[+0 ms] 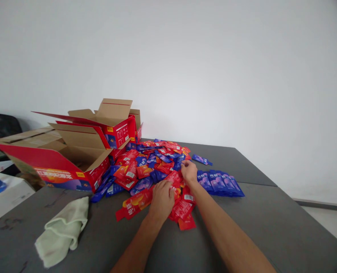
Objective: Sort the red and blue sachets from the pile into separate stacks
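While red boxes (96,173) flank the pouches (144,171), perhaps a chair (2,125) stands beyond.

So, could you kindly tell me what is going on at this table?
Someone is working barehanded at a heap of red and blue packets on a dark table. The left hand lies over red packets at the near side; the right hand is at the heap with its fingers bent, though what it holds, if anything, is unclear. An overlapping row of blue packets lies to the right. Open red cartons stand at the left, with a pale cloth nearer the viewer.
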Demonstrator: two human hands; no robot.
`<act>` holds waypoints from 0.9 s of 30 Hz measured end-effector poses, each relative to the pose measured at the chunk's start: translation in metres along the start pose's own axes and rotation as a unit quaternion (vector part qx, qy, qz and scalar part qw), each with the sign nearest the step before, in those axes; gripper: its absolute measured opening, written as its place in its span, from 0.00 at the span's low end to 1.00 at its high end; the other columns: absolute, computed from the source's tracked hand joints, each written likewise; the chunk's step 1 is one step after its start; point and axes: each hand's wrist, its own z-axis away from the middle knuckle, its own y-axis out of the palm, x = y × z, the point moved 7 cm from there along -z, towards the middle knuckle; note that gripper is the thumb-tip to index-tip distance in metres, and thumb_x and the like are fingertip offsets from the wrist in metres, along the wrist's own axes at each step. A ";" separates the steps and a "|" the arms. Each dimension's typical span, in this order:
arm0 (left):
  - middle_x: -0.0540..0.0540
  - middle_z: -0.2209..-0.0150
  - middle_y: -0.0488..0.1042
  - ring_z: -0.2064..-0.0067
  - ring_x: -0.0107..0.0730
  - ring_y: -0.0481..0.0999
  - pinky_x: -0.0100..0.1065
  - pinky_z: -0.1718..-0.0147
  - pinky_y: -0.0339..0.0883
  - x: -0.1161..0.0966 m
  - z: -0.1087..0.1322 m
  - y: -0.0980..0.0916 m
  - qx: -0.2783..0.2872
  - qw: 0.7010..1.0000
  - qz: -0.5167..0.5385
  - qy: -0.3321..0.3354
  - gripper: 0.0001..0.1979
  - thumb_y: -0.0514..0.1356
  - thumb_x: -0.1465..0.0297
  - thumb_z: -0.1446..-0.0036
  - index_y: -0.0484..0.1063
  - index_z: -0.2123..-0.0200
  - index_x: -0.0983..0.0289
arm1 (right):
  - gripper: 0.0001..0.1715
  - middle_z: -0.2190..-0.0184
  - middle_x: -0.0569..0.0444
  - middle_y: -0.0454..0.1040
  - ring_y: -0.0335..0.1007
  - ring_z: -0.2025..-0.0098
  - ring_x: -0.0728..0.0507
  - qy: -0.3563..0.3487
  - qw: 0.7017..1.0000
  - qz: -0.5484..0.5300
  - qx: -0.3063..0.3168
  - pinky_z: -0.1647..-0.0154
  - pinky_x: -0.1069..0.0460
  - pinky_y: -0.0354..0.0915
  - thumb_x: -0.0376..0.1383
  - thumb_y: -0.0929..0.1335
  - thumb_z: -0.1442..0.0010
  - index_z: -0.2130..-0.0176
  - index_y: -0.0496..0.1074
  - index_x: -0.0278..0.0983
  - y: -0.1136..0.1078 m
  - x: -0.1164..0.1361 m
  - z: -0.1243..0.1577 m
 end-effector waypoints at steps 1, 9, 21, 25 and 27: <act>0.60 0.53 0.76 0.48 0.41 0.72 0.44 0.45 0.64 0.001 0.000 0.001 0.000 1.000 0.003 0.000 0.17 0.51 0.75 0.41 0.74 0.53 0.63 | 0.17 0.64 0.50 0.80 0.75 0.63 0.43 -0.003 1.000 -0.023 -0.004 0.57 0.51 0.66 0.39 0.65 0.45 0.60 0.78 0.36 -0.003 0.001 0.002; 0.59 0.46 0.73 0.43 0.40 0.70 0.44 0.41 0.62 0.004 0.003 0.002 -0.015 0.999 0.039 -0.008 0.21 0.51 0.74 0.42 0.70 0.46 0.63 | 0.24 0.63 0.48 0.79 0.73 0.64 0.44 -0.035 0.983 -0.178 -0.031 0.60 0.51 0.68 0.49 0.66 0.45 0.59 0.77 0.33 -0.042 0.016 0.040; 0.56 0.45 0.72 0.41 0.42 0.67 0.46 0.39 0.58 -0.019 0.002 -0.025 -0.050 0.995 0.082 0.029 0.21 0.56 0.75 0.46 0.71 0.48 0.59 | 0.20 0.71 0.54 0.76 0.69 0.73 0.47 0.033 0.895 -0.429 0.113 0.69 0.53 0.65 0.48 0.73 0.48 0.61 0.76 0.37 -0.049 0.049 0.125; 0.54 0.55 0.78 0.53 0.38 0.76 0.40 0.51 0.68 -0.018 0.004 -0.025 -0.026 0.983 0.173 -0.049 0.14 0.54 0.69 0.41 0.72 0.53 0.59 | 0.18 0.68 0.54 0.77 0.71 0.68 0.45 0.007 0.912 -0.393 0.113 0.65 0.52 0.66 0.49 0.69 0.43 0.59 0.77 0.39 -0.062 0.048 0.136; 0.55 0.58 0.78 0.57 0.39 0.77 0.38 0.56 0.70 -0.011 0.005 -0.026 -0.048 0.974 0.191 -0.111 0.15 0.57 0.63 0.42 0.71 0.53 0.61 | 0.18 0.64 0.53 0.77 0.71 0.64 0.44 -0.017 0.931 -0.348 0.109 0.62 0.51 0.66 0.48 0.69 0.43 0.59 0.77 0.39 -0.068 0.046 0.138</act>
